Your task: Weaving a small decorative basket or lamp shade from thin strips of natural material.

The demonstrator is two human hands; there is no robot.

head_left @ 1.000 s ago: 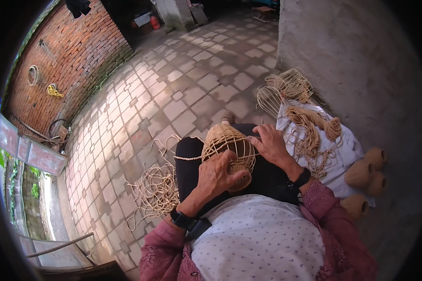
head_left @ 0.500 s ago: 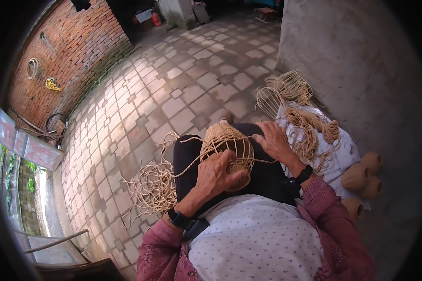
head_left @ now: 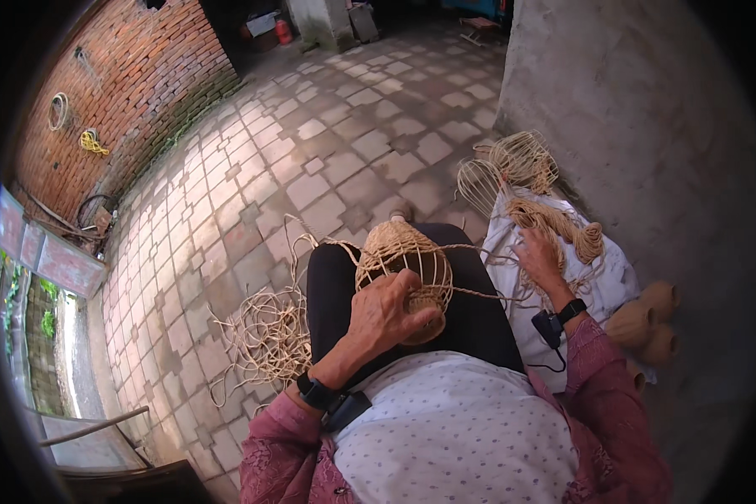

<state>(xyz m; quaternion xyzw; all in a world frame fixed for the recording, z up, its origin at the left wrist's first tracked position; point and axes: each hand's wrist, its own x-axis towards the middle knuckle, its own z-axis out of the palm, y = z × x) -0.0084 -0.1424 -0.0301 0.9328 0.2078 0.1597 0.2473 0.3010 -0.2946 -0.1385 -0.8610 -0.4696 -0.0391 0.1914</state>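
Observation:
On my lap lies a small basket (head_left: 395, 238) of tan cord, tightly woven at its far end, with bare pale ribs showing along its nearer part. My left hand (head_left: 385, 309) is wrapped over its near side, thumb toward the round near end, holding it. Two strands of twisted cord (head_left: 466, 247) stretch from the basket toward the right. My right hand (head_left: 539, 259) is at the upper strand's end, above the white cloth, fingers bent around the cord; its fingertips are partly hard to make out.
Loose cord (head_left: 269, 336) lies tangled on the paving by my left leg. At right, a white cloth (head_left: 512, 323) bears cord hanks (head_left: 554, 220), with rib frames (head_left: 521, 160) beyond and several round woven pieces (head_left: 634, 323) nearer. A grey wall (head_left: 622, 109) stands at right.
My right hand has moved from beside the basket out to the right, over the white cloth, drawing the cord out. My left hand stays on the basket.

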